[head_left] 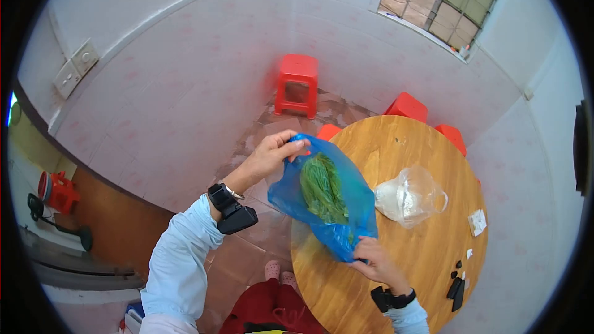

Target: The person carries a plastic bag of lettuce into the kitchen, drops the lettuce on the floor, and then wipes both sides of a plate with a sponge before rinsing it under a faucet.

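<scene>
bag [357, 207], blue, greens [322, 188] inside: left hand [269, 156] grip pinches rim, right hand [376, 261] grip pinches bottom.

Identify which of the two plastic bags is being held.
The blue bag of greens, held by the left hand and right hand; the clear bag lies untouched on the table.

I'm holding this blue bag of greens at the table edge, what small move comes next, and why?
Probably lower the blue bag onto the table. The left hand pinches its rim, the right hand grips its lower end, and part of it hangs past the table edge with the greens inside, so both hands are tied up.
</scene>
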Motion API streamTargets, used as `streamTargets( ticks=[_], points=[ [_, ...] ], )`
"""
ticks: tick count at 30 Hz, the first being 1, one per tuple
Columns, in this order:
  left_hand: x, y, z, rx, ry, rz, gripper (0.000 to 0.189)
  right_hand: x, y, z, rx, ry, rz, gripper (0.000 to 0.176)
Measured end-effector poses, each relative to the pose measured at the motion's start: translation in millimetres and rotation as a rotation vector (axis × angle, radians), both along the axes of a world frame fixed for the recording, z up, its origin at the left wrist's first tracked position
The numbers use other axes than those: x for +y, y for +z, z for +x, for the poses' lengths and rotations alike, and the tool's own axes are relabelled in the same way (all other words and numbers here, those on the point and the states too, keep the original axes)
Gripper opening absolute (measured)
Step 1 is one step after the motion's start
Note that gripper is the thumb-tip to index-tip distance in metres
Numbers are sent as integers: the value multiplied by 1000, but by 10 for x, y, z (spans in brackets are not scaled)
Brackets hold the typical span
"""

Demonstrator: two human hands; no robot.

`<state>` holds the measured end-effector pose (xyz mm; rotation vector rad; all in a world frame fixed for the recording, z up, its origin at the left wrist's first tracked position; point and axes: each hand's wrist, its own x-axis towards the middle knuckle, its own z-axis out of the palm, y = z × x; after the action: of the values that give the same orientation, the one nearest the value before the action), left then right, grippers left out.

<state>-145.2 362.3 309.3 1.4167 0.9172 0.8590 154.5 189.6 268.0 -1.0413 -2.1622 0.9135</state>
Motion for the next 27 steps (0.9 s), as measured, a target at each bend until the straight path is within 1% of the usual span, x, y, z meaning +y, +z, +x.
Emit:
streamTargets(
  ticks=[2,3,4,6,7,8,9,10,12,14,16,18,19,20,22,24,26,27],
  points=[
    [-149,188,-82,-177,87,-22,24,-61,179,20,-11,38,19,11],
    [-290,372,-104,-139,150,-39,25,-87,245,34,-38,64,32,12],
    [-382,431,-181,-133,171,-34,25,-101,281,43,-30,85,35,12],
    [-572,494,-393,-205,147,-91,26,-105,340,36,-44,84,51,15],
    [-679,527,-509,-202,176,-93,26,-96,396,23,-39,113,46,15],
    [-796,573,-638,-275,182,-138,28,-76,467,-9,-71,129,44,15],
    [-924,619,-771,-351,188,-181,30,-58,509,-69,-105,144,44,15],
    [-1090,680,-919,-349,218,-186,30,-59,525,-153,-100,173,35,15],
    [-1442,823,-1252,-458,262,-242,33,-17,555,-355,-107,255,72,16],
    [-1809,906,-1589,-488,347,-210,36,44,455,-650,-109,355,100,16],
    [-2224,990,-1949,-504,451,-210,41,85,344,-1089,-98,467,114,15],
    [-2626,1033,-2298,-489,533,-192,44,77,257,-1594,-249,734,171,14],
    [-2824,1042,-2506,-480,560,-168,45,44,234,-1922,-224,843,181,13],
    [-3006,1037,-2720,-473,585,-141,46,-2,247,-2255,-222,884,196,13],
    [-3342,995,-3151,-468,635,-106,47,-127,284,-2943,-324,1061,160,11],
    [-3664,898,-3470,-459,683,-102,48,-270,260,-3573,-328,1144,179,11],
    [-4012,801,-3928,-509,692,-181,49,-476,251,-4380,-84,1166,166,14],
    [-4140,772,-4161,-520,715,-181,47,-543,260,-4765,-113,1148,151,17]
  ],
)
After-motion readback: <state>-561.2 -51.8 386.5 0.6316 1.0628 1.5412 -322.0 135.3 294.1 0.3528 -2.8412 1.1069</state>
